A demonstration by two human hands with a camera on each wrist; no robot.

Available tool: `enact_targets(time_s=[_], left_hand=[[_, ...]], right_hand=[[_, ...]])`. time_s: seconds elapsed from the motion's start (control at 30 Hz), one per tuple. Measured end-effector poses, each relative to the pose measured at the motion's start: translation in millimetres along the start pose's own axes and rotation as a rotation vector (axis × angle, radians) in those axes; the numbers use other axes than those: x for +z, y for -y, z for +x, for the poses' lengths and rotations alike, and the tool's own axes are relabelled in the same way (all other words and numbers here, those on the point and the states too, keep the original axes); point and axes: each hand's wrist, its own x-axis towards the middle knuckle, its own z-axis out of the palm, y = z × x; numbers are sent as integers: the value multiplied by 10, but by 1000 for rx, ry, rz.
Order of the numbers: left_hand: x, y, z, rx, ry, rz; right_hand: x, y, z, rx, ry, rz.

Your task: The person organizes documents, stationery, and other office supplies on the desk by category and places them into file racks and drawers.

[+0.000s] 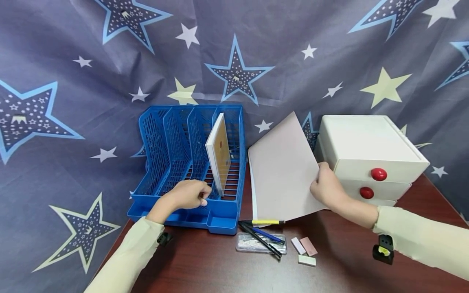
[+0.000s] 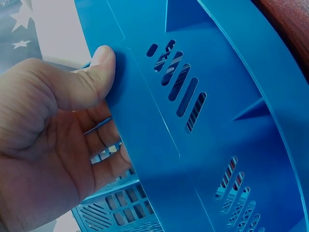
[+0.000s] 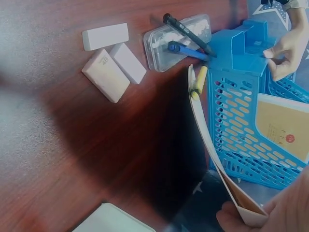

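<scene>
Starry cloth (image 1: 287, 81) backs the reddish table (image 1: 205, 266) and blue rack (image 1: 224, 219).

Brn tbl (image 1: 205, 264) w/ blue rack (image 1: 200, 140), drwrs (image 1: 368, 142), erasers (image 1: 308, 246).

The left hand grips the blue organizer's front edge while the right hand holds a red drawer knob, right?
What the right hand holds is wrong: in the head view, it's the large pale paper. The left hand does grip the blue organizer at its front edge.
</scene>
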Motion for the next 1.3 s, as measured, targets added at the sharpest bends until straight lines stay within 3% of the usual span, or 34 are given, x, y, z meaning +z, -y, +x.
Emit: enact_targets(time_s=[0.6,0.9,1.3], left_hand=[[-8,-9,4,-3,-8,9],[-17,-10,4,9,-11,23],[-4,-8,1,1,-13,18]], right_hand=[[-253,39,-191,-59,-57,43],[-230,10,-209,-103,-143,99],[-291,14,-61,-19,-7,135]])
